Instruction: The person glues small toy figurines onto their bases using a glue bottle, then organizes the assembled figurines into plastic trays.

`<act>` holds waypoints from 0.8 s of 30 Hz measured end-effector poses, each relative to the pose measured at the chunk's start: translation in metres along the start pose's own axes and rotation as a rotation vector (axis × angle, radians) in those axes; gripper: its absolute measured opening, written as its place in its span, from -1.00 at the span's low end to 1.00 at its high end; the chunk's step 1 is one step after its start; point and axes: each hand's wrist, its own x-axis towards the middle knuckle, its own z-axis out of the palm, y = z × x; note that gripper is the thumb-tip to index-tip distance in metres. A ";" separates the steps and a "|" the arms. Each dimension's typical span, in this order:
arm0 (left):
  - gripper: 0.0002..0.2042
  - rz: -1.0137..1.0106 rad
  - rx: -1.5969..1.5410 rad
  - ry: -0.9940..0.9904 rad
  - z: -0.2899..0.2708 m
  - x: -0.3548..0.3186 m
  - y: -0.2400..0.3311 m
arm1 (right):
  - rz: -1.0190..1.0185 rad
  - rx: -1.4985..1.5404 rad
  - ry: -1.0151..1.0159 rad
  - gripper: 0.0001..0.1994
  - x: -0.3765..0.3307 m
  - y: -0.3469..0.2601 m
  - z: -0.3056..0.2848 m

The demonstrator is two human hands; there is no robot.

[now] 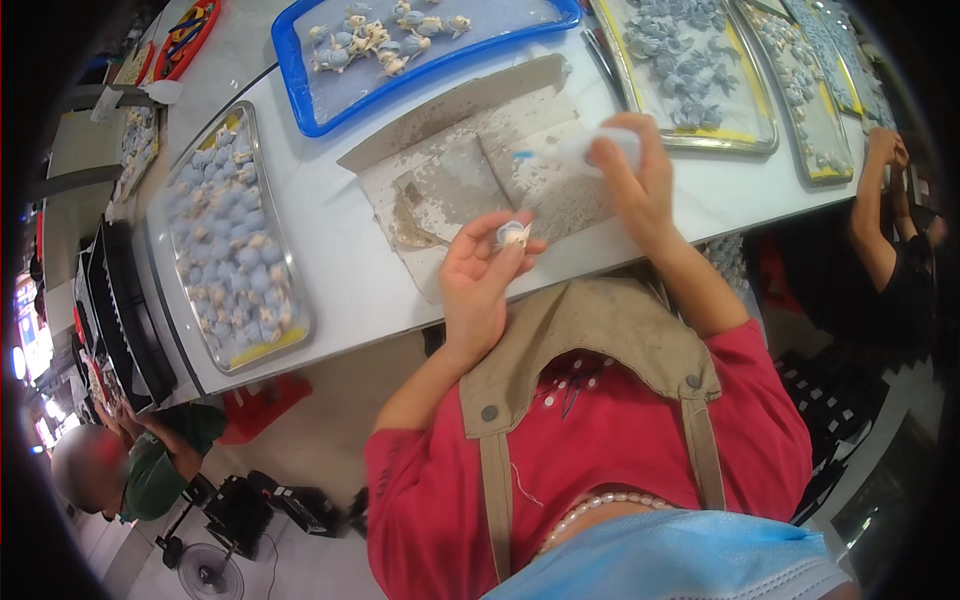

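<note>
The left hand (pixel 478 285) is holding a small pale figurine (pixel 513 234) up above the near edge of the white table (pixel 330 250), its grip closing narrowly on the piece between thumb and fingertips. The right hand (pixel 640 185) is wrapping around a white squeeze bottle (pixel 585 150) with a blue nozzle tip, pointing the tip leftward over stained sheets of cardboard (pixel 470 170) lying on the table; its grip is full on the bottle's body. The nozzle and the figurine are near each other but apart.

The figurine looks light, hard and brittle, probably ceramic or plaster, with small projecting parts that could snap, so it is best pinched by its rounded body rather than by any thin limb. The bottle appears soft-walled and is yielding to a squeeze at mid-body.

Around the hands, a metal tray (pixel 290 300) of blue-and-cream figurines is sitting to the left, a blue tray (pixel 290 75) with a few more is lying beyond the cardboard, and a yellow-lined tray (pixel 765 125) of grey-blue pieces is standing to the right. Another person's arm (pixel 870 215) is working at the far right end of the table.
</note>
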 end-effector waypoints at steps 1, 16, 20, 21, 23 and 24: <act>-0.69 -0.003 -0.001 -0.009 0.001 -0.001 0.001 | 0.054 0.014 0.002 -0.76 0.005 0.006 0.005; -0.68 0.001 0.042 -0.093 0.009 0.006 0.001 | -0.457 -0.928 0.085 -0.83 0.079 0.040 -0.109; -0.69 -0.030 0.067 -0.122 0.014 0.008 -0.004 | -0.421 -0.869 -0.006 -0.86 0.086 0.045 -0.108; -0.69 -0.043 0.096 -0.127 0.016 0.008 -0.004 | -0.405 -0.891 -0.016 -0.88 0.087 0.045 -0.110; -0.69 -0.038 0.107 -0.138 0.018 0.010 -0.007 | -0.387 -0.914 -0.022 -0.90 0.085 0.046 -0.111; -0.68 -0.029 0.116 -0.139 0.017 0.011 -0.008 | -0.405 -0.876 0.022 -0.87 0.083 0.046 -0.106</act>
